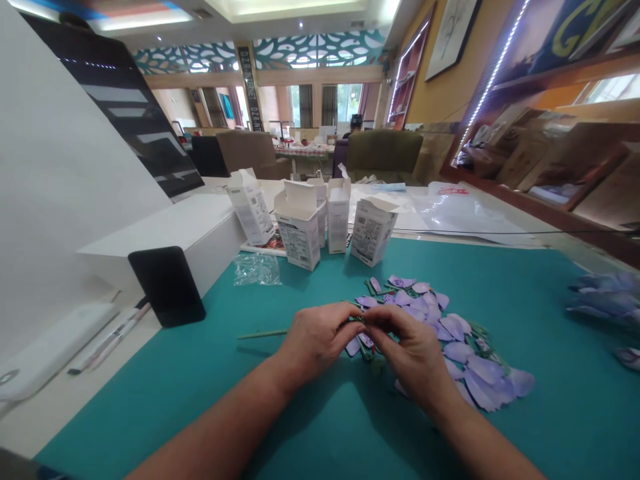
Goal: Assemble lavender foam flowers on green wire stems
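Note:
My left hand (320,337) is closed round a thin green stem (263,334), whose bare end sticks out to the left over the teal mat. Fingertip to fingertip with it, my right hand (413,347) pinches at the stem's other end; the small green part between the fingers is mostly hidden. Behind and to the right of my hands lies a loose pile of purple petals (485,370) with green stems among them.
White open boxes (299,237) stand at the mat's back edge, beside a crumpled clear wrapper (257,269). A black phone (167,287) leans at the left, near pens (107,340). Purple flowers (605,297) lie far right. Plastic bags (460,210) lie at the back right.

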